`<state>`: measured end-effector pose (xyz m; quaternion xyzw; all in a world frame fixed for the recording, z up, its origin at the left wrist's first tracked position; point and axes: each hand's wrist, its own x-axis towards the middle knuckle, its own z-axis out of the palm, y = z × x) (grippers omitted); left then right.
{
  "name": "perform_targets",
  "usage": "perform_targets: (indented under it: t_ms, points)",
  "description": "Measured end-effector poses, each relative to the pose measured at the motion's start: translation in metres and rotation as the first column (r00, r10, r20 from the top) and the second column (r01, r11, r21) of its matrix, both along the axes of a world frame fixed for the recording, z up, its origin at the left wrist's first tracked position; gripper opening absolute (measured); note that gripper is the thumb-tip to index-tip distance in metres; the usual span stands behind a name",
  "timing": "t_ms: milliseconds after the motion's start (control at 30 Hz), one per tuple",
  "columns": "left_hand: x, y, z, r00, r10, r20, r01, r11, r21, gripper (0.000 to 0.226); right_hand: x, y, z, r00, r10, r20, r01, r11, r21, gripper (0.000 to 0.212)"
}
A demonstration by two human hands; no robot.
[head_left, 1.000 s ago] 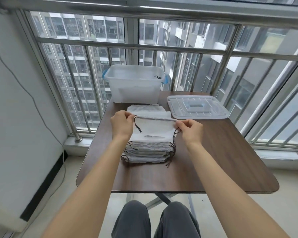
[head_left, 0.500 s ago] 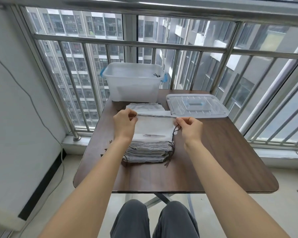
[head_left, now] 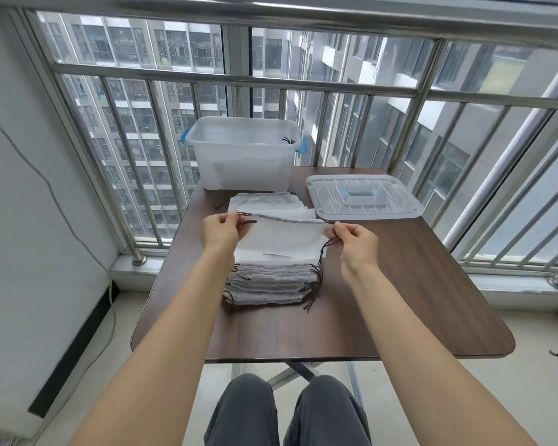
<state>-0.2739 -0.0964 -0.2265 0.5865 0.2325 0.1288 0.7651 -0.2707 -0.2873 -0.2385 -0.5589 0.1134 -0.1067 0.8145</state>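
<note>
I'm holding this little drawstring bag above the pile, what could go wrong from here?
The bag is only pinched at its top corners by the left hand and right hand, so it may slip. Its loose cord hangs close to the cords of the stack and could snag them. The stack looks uneven; a wrist bump might shift it.

Bare table (head_left: 416, 284) right of the pouch stack (head_left: 271, 281); bin (head_left: 244, 156) and lid (head_left: 364, 197) block the back

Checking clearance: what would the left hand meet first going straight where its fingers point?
Likely the far pile of bags, just past the bag the left hand pinches; height is unclear.
</note>
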Motion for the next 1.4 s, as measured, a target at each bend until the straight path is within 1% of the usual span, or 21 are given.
perform_targets:
  t_ms: [133,200,267,300,333,367,400,433,467,500,567,633,700,733,833,867,933,1100,1200,1333,1400]
  points:
    - [0.001,-0.004,0.005,0.998,0.057,0.016,-0.050,0.960,-0.277,0.027,-0.002,-0.004,0.002,0.999,0.026,-0.040,-0.016,0.969,0.246,0.021]
    - [0.000,-0.005,0.006,0.998,0.052,0.036,-0.037,0.945,-0.324,0.023,-0.002,-0.007,0.004,0.998,0.039,-0.043,-0.024,0.955,0.296,0.019]
    - [0.000,-0.004,0.006,0.998,0.044,0.044,-0.027,0.943,-0.331,0.024,-0.002,-0.009,0.007,0.998,0.044,-0.040,-0.030,0.955,0.294,0.018]
    - [0.001,-0.004,0.005,0.999,0.042,0.035,-0.028,0.946,-0.324,0.026,-0.003,-0.009,0.009,0.999,0.045,-0.030,-0.036,0.965,0.259,0.018]
    - [0.000,-0.003,0.004,0.999,0.035,0.030,-0.024,0.951,-0.309,0.028,-0.004,-0.009,0.010,0.999,0.047,-0.016,-0.043,0.982,0.185,0.020]
    - [0.000,-0.003,0.002,0.999,0.018,0.030,-0.009,0.964,-0.265,0.028,-0.005,-0.008,0.013,0.998,0.056,0.002,-0.056,0.996,0.073,0.021]
    - [0.000,-0.004,0.001,1.000,-0.012,0.027,0.016,0.986,-0.168,0.026,-0.005,-0.007,0.015,0.997,0.078,0.020,-0.076,0.995,-0.064,0.021]
    - [0.000,-0.004,0.001,0.999,-0.048,0.020,0.049,0.999,-0.010,0.024,-0.006,-0.006,0.017,0.993,0.111,0.040,-0.100,0.974,-0.205,0.021]
    - [-0.001,-0.004,0.000,0.996,-0.086,0.017,0.082,0.980,0.179,0.022,-0.007,-0.006,0.018,0.987,0.148,0.059,-0.120,0.933,-0.340,0.020]
    - [-0.003,-0.003,0.001,0.992,-0.125,0.026,0.106,0.924,0.368,0.019,-0.008,-0.007,0.020,0.980,0.186,0.072,-0.132,0.874,-0.467,0.019]
    - [-0.009,0.000,0.003,0.972,-0.229,0.053,0.135,0.729,0.671,0.013,-0.008,-0.009,0.022,0.962,0.263,0.078,-0.138,0.707,-0.693,0.015]
    - [-0.016,0.003,0.006,0.929,-0.367,0.043,0.159,0.502,0.850,0.021,-0.008,-0.012,0.021,0.932,0.354,0.074,-0.127,0.511,-0.850,0.010]
    - [-0.018,0.007,0.007,0.877,-0.480,-0.012,0.193,0.329,0.925,0.034,-0.007,-0.016,0.021,0.904,0.423,0.056,-0.090,0.317,-0.944,0.014]
    - [-0.018,0.010,0.008,0.858,-0.512,-0.050,0.211,0.262,0.942,0.039,-0.007,-0.017,0.021,0.900,0.433,0.045,-0.075,0.258,-0.963,0.016]
    - [-0.012,0.017,0.010,0.846,-0.514,-0.144,0.214,0.079,0.974,0.048,-0.006,-0.017,0.024,0.918,0.396,0.036,-0.038,0.176,-0.984,0.022]
    - [-0.010,0.017,0.011,0.846,-0.510,-0.154,0.202,0.040,0.979,0.053,-0.006,-0.017,0.025,0.923,0.384,0.033,-0.027,0.149,-0.988,0.024]
    - [-0.010,0.014,0.013,0.849,-0.508,-0.147,0.196,0.043,0.980,0.057,-0.006,-0.014,0.027,0.931,0.364,0.027,-0.010,0.099,-0.995,0.029]
    - [-0.008,0.008,0.008,0.891,-0.439,-0.114,0.233,0.228,0.945,0.059,-0.006,-0.007,0.028,0.948,0.319,0.024,-0.007,0.096,-0.995,0.034]
    - [-0.005,0.006,0.007,0.906,-0.404,-0.129,0.256,0.279,0.925,0.060,-0.008,-0.005,0.025,0.951,0.307,0.034,0.008,0.086,-0.996,0.034]
    - [-0.005,0.006,0.009,0.924,-0.368,-0.106,0.250,0.371,0.894,0.059,-0.007,-0.003,0.028,0.952,0.302,0.044,0.030,0.050,-0.998,0.037]
    - [-0.005,0.006,0.009,0.927,-0.359,-0.107,0.254,0.394,0.883,0.060,-0.006,-0.003,0.031,0.952,0.302,0.046,0.034,0.044,-0.998,0.037]
